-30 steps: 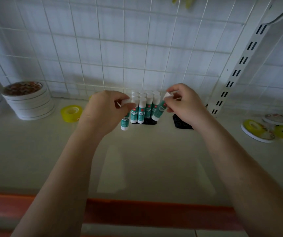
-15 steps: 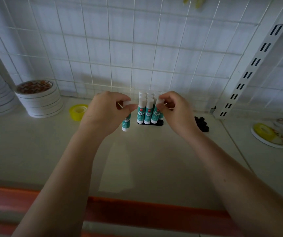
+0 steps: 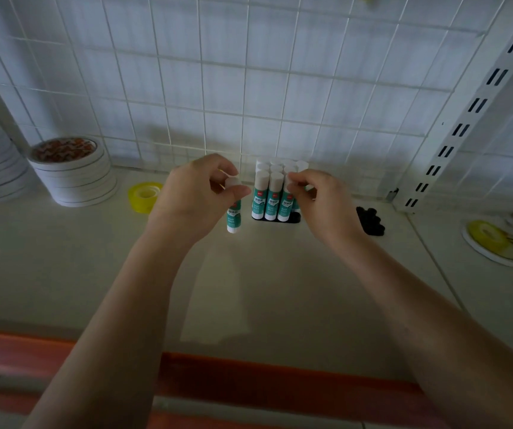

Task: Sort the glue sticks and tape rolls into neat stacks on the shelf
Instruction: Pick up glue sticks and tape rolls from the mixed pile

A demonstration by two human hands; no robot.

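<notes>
White wire grid backs a pale shelf [image 3: 63, 274] where glue sticks are being stood in a block.

Stacked white tape rolls [image 3: 72, 173] and a yellow roll [image 3: 144, 195] sit far left; the left hand [image 3: 193, 199] pinches one glue stick [image 3: 234, 216] by its white cap, upright, just beside the standing block of sticks [image 3: 269, 196]; the right hand [image 3: 320, 202] pinches the cap of the block's rightmost front stick. Sticks look light, rigid, smooth and tippable; cap grips suit them. Teal label writing is too small to read.
</notes>
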